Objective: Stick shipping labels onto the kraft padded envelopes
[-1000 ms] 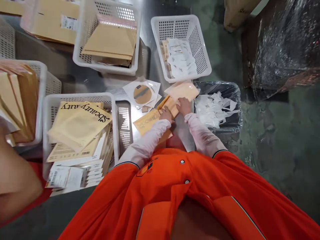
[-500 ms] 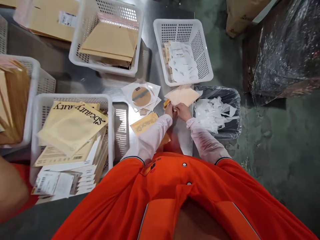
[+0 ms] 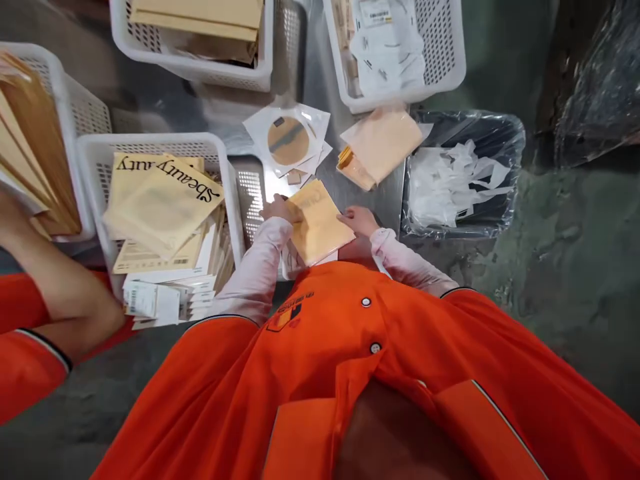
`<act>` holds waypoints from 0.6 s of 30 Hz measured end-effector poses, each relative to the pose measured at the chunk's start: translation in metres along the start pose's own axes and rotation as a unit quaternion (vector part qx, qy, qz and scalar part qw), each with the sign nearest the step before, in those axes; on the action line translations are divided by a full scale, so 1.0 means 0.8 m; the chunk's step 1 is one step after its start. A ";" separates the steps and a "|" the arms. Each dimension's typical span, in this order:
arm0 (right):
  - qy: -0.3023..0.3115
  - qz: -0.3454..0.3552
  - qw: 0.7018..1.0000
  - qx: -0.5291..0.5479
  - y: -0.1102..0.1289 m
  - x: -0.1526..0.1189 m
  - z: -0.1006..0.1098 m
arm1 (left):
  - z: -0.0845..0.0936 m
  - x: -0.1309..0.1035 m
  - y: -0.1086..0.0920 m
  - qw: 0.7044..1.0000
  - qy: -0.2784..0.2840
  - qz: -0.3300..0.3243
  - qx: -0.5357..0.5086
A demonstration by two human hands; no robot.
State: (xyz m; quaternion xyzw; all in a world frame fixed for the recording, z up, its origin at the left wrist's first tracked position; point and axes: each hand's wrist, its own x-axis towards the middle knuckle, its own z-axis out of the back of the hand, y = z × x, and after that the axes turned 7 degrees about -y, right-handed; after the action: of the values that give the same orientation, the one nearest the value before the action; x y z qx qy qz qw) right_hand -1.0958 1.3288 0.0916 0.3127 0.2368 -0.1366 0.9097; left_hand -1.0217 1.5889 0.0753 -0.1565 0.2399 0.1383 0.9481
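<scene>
A flat yellow paper packet [image 3: 320,223] with faint print lies near my body, tilted over other packets or papers. My left hand [image 3: 280,209] pinches its upper left edge, fingers curled over it. At the packet's right corner, my right hand [image 3: 361,220] has fingers and thumb closed on the edge. Just beyond lies a pale translucent sheet [image 3: 387,140] over a small bundle of yellow packets [image 3: 357,172]. Clear sleeves with a round brown disc [image 3: 289,141] rest farther left on the metal table.
A black bin lined with plastic [image 3: 517,173] holds white strips [image 3: 450,183] at the right. White baskets [image 3: 227,200] of packets and envelopes stand left and behind; another basket [image 3: 450,60] holds white labelled pieces. A co-worker's arm [image 3: 65,287] reaches in at far left.
My hands have left the pale sheet and yellow bundle, which now lie on the table. Both have come nearer and apart, onto the yellow packet. The view has shifted; the co-worker's arm shows more.
</scene>
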 end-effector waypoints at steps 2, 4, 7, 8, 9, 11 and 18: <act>0.038 -0.024 0.998 0.032 0.006 -0.003 -0.021 | -0.006 -0.001 -0.010 1.000 0.021 0.009 0.000; 0.041 -0.038 0.996 0.065 0.009 -0.004 -0.032 | -0.004 0.000 -0.019 0.999 0.037 -0.006 -0.022; 0.079 -0.042 0.981 0.174 0.006 -0.005 -0.027 | 0.009 0.001 -0.025 0.994 0.043 -0.015 -0.096; 0.096 -0.041 0.966 0.236 0.003 -0.006 -0.020 | 0.013 0.000 -0.027 0.990 0.046 -0.012 -0.134; 0.112 -0.038 0.947 0.300 0.001 -0.009 -0.011 | 0.016 -0.002 -0.029 0.983 0.048 -0.008 -0.176; 0.121 -0.015 0.918 0.378 -0.003 -0.019 0.014 | 0.016 -0.008 -0.038 0.964 0.047 -0.002 -0.261; -0.256 0.162 0.953 -0.001 0.015 -0.119 0.102 | -0.025 -0.049 -0.101 0.865 0.064 -0.030 -0.497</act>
State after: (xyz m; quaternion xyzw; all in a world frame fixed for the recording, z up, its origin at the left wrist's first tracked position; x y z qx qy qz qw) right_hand -1.1440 1.2958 0.2032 0.3010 -0.0579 -0.0623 0.9498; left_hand -1.0355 1.5003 0.0965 -0.6228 0.1950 0.2006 0.7307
